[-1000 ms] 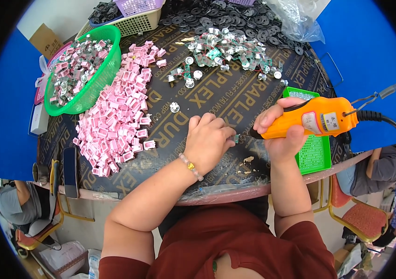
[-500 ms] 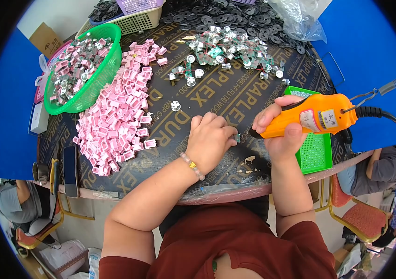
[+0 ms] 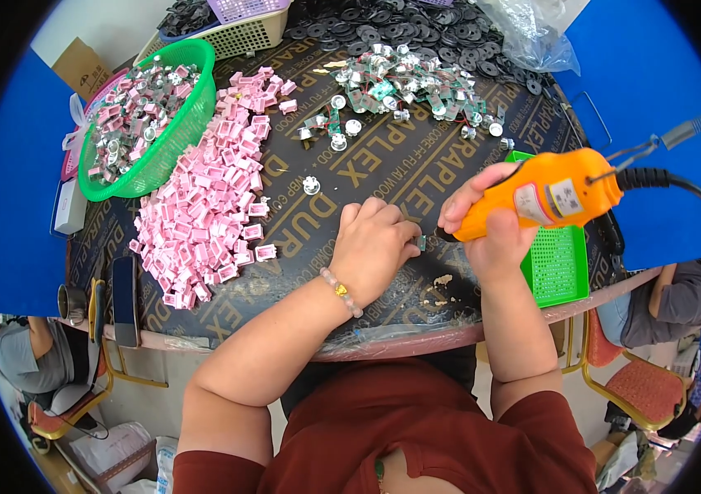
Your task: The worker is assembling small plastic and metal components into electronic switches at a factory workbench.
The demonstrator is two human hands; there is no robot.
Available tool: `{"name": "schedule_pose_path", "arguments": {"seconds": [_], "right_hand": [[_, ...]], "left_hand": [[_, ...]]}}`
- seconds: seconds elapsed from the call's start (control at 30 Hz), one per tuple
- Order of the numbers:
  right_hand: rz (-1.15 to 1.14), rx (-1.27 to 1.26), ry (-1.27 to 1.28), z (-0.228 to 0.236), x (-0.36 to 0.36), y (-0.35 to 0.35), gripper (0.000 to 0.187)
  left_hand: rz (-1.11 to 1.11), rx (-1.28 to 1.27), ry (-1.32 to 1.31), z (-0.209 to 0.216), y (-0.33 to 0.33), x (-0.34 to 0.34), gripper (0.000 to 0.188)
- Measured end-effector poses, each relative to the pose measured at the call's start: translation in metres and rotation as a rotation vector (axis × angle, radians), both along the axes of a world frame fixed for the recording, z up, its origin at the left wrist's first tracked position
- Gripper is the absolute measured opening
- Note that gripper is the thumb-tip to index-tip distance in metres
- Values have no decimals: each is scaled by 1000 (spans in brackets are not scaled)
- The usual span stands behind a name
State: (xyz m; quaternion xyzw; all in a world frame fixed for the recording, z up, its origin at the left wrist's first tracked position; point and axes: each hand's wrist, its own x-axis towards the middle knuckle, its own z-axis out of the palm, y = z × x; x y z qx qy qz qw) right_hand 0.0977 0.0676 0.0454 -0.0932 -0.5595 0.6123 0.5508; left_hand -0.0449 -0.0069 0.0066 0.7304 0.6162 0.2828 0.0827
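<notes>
My left hand [image 3: 373, 253] is closed near the middle of the table, a beaded bracelet at its wrist. A small green circuit board [image 3: 422, 244] pokes out from its fingertips, and the rest of what it holds is hidden under the fingers. An orange electric screwdriver [image 3: 550, 196] lies in my right hand [image 3: 500, 239], fingers wrapped round its front part. Its dark nose points left, just short of the circuit board; I cannot tell whether they touch. A lone round silver-white part [image 3: 311, 185] rests beyond my left hand.
Pink plastic housings [image 3: 206, 198] heap at left beside a tilted green basket [image 3: 202, 107] of wired parts. More boards with wires [image 3: 404, 82] and black discs [image 3: 482, 49] lie at the back. A green tray [image 3: 560, 267] sits under my right hand; a phone [image 3: 126, 300] lies at the left edge.
My right hand has brought the screwdriver slightly left, its nose closer to the circuit board and its cable end higher in the picture. My left hand has stayed nearly still.
</notes>
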Motion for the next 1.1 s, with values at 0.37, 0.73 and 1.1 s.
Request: {"name": "schedule_pose_path", "arguments": {"seconds": [0.37,0.73,1.1], "right_hand": [[-54,8,-186,8,-2,0,54],[-577,173,-159,53,108,18,38],[-551,71,-127,4,128,41,31]], "left_hand": [[-19,63,26,-2,0,6,19],[-43,130,27,-1,-5,15,23],[-34,100,52,3,-7,21,32]]}}
